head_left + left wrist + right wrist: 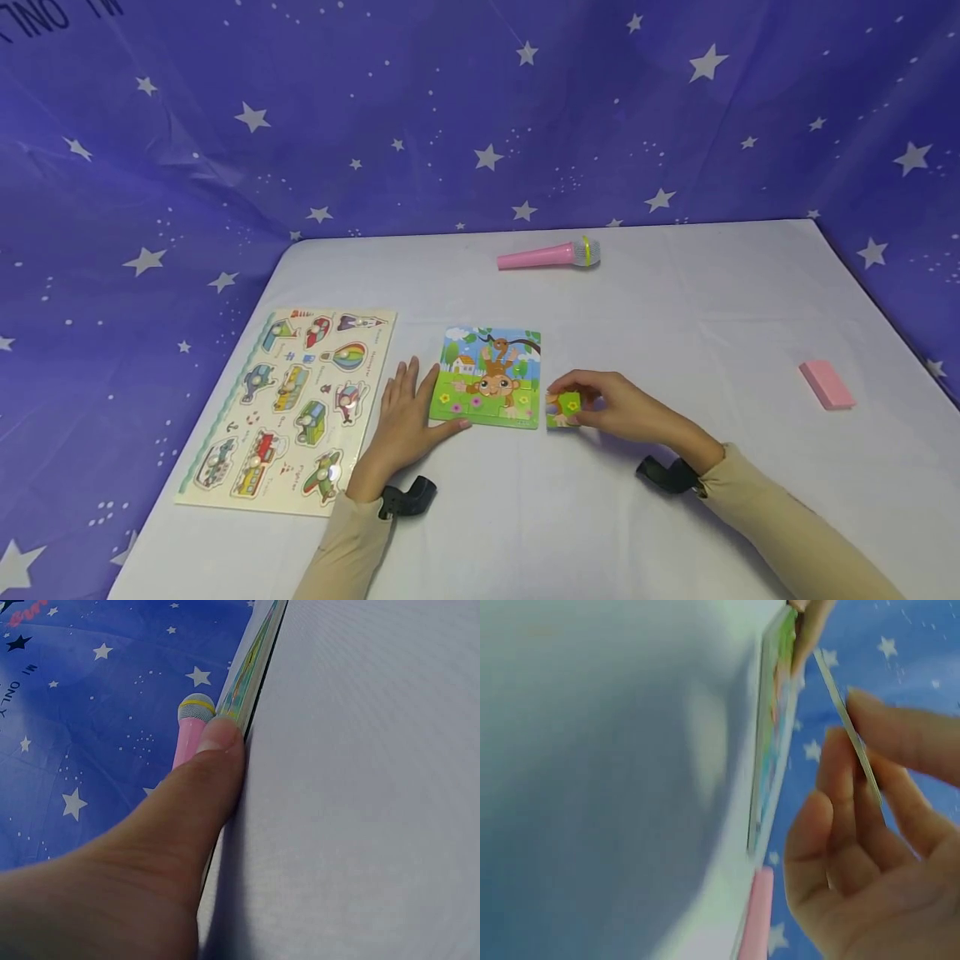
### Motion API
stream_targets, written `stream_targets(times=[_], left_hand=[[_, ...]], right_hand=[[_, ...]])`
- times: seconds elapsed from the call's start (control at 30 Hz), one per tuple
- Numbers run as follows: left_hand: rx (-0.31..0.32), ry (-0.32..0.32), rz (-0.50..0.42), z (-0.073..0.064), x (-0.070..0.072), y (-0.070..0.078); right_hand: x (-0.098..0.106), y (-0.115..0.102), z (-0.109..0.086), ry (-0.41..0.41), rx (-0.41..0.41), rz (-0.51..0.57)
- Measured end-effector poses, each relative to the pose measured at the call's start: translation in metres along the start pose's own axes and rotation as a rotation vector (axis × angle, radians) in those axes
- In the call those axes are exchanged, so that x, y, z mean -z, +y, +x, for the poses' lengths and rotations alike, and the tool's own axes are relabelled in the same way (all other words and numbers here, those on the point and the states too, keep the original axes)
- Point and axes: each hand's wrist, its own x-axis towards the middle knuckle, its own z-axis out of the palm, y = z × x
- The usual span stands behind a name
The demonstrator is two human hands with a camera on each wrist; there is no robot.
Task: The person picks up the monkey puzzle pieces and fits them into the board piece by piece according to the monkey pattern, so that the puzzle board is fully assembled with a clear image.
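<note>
A square monkey jigsaw puzzle (487,367) lies flat near the middle of the white table. My left hand (408,421) rests at its left side, fingers extended, with the thumb (221,742) against the near edge. Just off the puzzle's right side, my right hand (618,408) pinches a square puzzle piece (561,410) between thumb and fingers. Green grass, a yellow flower and a bit of brown show on its face. In the right wrist view the piece (849,724) appears edge-on, raised above the table, its face hidden.
A wooden vehicle peg puzzle board (288,408) lies on the left, close to my left forearm. Toward the back edge is a pink toy microphone (540,257). A pink block (827,385) sits far right. Starry purple cloth (420,108) hangs behind the table.
</note>
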Motion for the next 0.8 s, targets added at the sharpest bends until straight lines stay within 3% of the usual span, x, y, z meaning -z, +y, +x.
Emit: stream_targets(times=[0.4, 0.8], left_hand=[[-0.004, 0.009, 0.016, 0.002, 0.000, -0.001], [0.009, -0.014, 0.016, 0.001, -0.001, 0.000]], right_hand=[[-0.024, -0.010, 0.049, 0.061, -0.022, 0.005], [-0.033, -0.016, 0.059, 0.033, -0.131, -0.058]])
